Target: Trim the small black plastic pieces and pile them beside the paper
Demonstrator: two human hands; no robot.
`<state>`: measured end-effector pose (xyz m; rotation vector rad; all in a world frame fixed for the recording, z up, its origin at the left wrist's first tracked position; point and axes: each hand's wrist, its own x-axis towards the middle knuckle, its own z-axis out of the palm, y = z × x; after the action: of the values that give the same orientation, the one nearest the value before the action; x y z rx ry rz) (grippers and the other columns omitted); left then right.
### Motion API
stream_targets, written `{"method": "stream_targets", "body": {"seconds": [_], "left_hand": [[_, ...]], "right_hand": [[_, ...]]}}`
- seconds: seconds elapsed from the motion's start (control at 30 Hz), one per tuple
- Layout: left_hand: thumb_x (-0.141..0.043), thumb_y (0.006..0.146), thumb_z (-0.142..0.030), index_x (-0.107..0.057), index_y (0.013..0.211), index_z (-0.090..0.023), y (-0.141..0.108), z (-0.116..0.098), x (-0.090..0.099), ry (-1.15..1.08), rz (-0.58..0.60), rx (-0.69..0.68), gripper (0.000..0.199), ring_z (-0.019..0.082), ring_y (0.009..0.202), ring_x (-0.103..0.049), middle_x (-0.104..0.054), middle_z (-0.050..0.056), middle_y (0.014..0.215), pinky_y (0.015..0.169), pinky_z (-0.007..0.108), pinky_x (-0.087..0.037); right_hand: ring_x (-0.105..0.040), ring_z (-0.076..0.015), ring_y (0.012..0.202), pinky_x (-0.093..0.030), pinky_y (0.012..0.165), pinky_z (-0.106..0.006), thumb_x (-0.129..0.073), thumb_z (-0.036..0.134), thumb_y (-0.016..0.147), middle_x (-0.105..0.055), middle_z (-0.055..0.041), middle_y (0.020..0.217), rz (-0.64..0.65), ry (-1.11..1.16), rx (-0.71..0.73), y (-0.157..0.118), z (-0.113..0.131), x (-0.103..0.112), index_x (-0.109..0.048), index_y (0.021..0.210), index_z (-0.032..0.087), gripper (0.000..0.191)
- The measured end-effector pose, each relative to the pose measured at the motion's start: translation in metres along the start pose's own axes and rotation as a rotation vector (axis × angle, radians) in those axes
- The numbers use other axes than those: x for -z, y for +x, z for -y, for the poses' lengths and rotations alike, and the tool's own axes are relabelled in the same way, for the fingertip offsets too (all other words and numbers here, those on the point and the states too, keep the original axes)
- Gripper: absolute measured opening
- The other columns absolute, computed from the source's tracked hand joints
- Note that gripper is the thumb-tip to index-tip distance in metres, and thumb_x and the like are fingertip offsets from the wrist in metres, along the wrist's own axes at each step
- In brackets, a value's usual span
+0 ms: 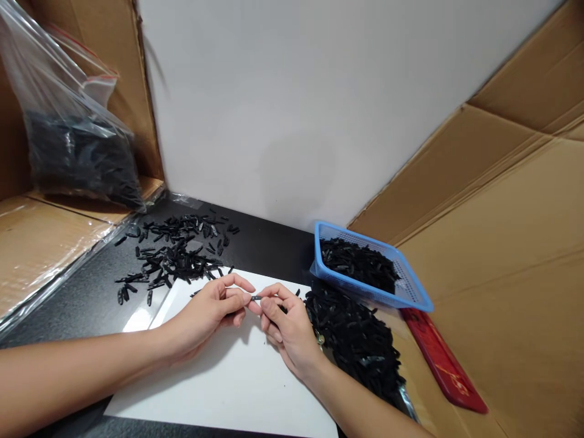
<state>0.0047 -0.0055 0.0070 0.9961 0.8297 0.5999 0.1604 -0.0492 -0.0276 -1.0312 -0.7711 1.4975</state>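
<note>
1. Two hands meet above the white sheet [237, 392], toward its far edge, with one small black piece [256, 298] between their fingertips.
2. The left hand [214, 307] pinches the piece's left end between thumb and fingers.
3. The right hand [289, 322] grasps the other end with thumb and fingertips. A dark bit [283, 309] shows among its fingers; whether it is gripped, I cannot tell.
4. Many loose pieces [177, 258] lie scattered on the bench [274, 237] toward its far left corner, some reaching the sheet's far edge.
5. A thick heap [360, 344] lies just beside the sheet's right edge, near the right hand.
6. A blue basket [365, 289], partly filled with black pieces, stands behind the heap, near the bench's far right corner.
7. A red slab [442, 359] lies right of the heap.
8. A clear bag [84, 161] of black contents sits on cardboard [50, 243] along the bench's left edge.
</note>
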Motion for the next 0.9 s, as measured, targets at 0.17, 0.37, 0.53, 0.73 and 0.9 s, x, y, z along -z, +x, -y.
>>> {"method": "stream_targets", "body": {"seconds": [0.17,0.37,0.53,0.73,0.9], "left_hand": [[-0.060,0.081,-0.028,-0.058,0.091,-0.019,0.0001,0.0005,0.0002,0.020,0.025,0.004,0.013,0.010,0.061,-0.047,-0.066,-0.001,0.076,0.062,0.023,-0.034],[-0.053,0.071,-0.008,-0.058,0.100,-0.021,0.0023,0.0065,0.0034,0.037,-0.021,-0.038,0.033,0.013,0.071,-0.051,-0.062,-0.002,0.078,0.071,0.027,-0.037],[-0.064,0.075,-0.019,-0.056,0.105,-0.022,0.0031,0.0074,0.0033,0.049,-0.040,-0.053,0.031,0.015,0.073,-0.056,-0.063,0.000,0.088,0.078,0.031,-0.041],[-0.070,0.075,-0.029,-0.057,0.100,-0.019,0.0040,0.0042,0.0035,0.048,0.001,-0.028,0.030,0.013,0.059,-0.055,-0.062,-0.003,0.063,0.064,0.028,-0.039],[-0.071,0.074,-0.032,-0.060,0.091,-0.017,0.0045,0.0016,0.0017,0.064,-0.016,-0.014,0.025,0.009,0.049,-0.046,-0.062,-0.003,0.063,0.053,0.024,-0.033]], "right_hand": [[-0.024,-0.0007,0.033,-0.014,0.032,-0.014,-0.074,0.036,0.074,-0.055,0.0060,0.050,-0.036,-0.001,0.017,0.0000,0.0018,-0.0014,-0.057,0.074,0.017,0.026],[-0.023,-0.0014,0.034,-0.015,0.033,-0.014,-0.073,0.032,0.075,-0.052,0.0069,0.049,-0.033,0.018,0.054,0.0001,0.0026,0.0008,-0.059,0.075,0.017,0.021],[-0.024,-0.0023,0.035,-0.015,0.034,-0.015,-0.075,0.032,0.072,-0.052,0.0066,0.050,-0.041,0.016,0.044,-0.0008,0.0036,0.0015,-0.062,0.083,0.018,0.022],[-0.023,-0.0020,0.035,-0.015,0.034,-0.015,-0.075,0.033,0.072,-0.051,0.0072,0.049,-0.032,0.014,0.035,-0.0017,0.0031,0.0022,-0.062,0.084,0.018,0.024],[-0.022,-0.0018,0.035,-0.015,0.034,-0.014,-0.075,0.033,0.072,-0.051,0.0073,0.049,-0.047,0.008,0.038,-0.0017,0.0037,0.0011,-0.061,0.083,0.018,0.023]]}}
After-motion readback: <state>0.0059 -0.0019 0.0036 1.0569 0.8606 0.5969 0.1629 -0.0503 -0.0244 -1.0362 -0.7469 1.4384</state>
